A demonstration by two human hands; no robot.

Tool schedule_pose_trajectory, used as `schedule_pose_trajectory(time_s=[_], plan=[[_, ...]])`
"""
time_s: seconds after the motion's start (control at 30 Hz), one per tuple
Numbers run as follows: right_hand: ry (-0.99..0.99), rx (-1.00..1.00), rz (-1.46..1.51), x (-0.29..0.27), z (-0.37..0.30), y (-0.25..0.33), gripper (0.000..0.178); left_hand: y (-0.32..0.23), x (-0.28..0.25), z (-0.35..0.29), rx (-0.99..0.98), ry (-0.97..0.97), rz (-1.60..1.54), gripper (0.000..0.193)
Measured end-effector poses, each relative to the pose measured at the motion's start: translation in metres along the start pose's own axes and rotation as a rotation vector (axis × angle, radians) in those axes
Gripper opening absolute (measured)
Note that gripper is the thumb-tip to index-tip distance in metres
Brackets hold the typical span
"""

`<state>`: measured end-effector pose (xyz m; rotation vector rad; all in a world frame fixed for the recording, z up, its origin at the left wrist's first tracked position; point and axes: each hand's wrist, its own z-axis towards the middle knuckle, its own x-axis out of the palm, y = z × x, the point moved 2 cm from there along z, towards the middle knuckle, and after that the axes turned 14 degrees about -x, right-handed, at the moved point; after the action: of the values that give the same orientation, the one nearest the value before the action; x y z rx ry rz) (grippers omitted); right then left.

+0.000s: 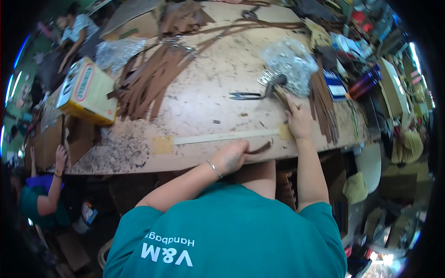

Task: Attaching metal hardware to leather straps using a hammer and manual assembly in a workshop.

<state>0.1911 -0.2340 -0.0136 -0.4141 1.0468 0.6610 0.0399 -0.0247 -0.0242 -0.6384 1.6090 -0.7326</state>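
At the table's near edge my left hand point(232, 156) is closed around a brown leather strap point(260, 149). The strap's free end points right, with a small shiny piece at its tip. Further right, my right hand point(300, 121) grips the wooden handle of a hammer point(281, 96), whose dark head lies toward the far side, beside a clear plastic bag point(296, 65) of metal hardware. Between my hands and the hammer runs a pale flat strip point(222, 138), taped down with yellow tape point(162, 144) at its ends. Thread snips point(245, 96) lie left of the hammer.
Brown leather straps point(150, 81) are piled at the left, beside a yellow-and-cream tin point(89, 92). More straps point(321, 104) and a blue-and-white packet point(335, 85) lie at the right. Another person's hand point(60, 157) is at the left edge, near cardboard.
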Motion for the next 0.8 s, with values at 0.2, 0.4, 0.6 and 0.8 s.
schedule_pose_trajectory(time_s=[0.2,0.4,0.6,0.8], plan=[[0.009,-0.175,0.483,-0.029,0.003,0.038,0.049,-0.027,-0.036,-0.033,0.054,0.317,-0.210,0.018],[0.721,0.058,1.685,-0.057,-0.029,0.109,0.031,-0.028,-0.055,-0.044,0.041,0.517,-0.268,0.024],[0.798,0.048,1.472,-0.061,-0.019,0.068,0.014,0.004,-0.108,-0.080,-0.067,0.417,-0.233,0.034],[-0.294,-0.187,0.770,-0.042,0.150,0.083,0.021,0.069,-0.233,-0.032,-0.251,-0.139,-0.389,0.028]])
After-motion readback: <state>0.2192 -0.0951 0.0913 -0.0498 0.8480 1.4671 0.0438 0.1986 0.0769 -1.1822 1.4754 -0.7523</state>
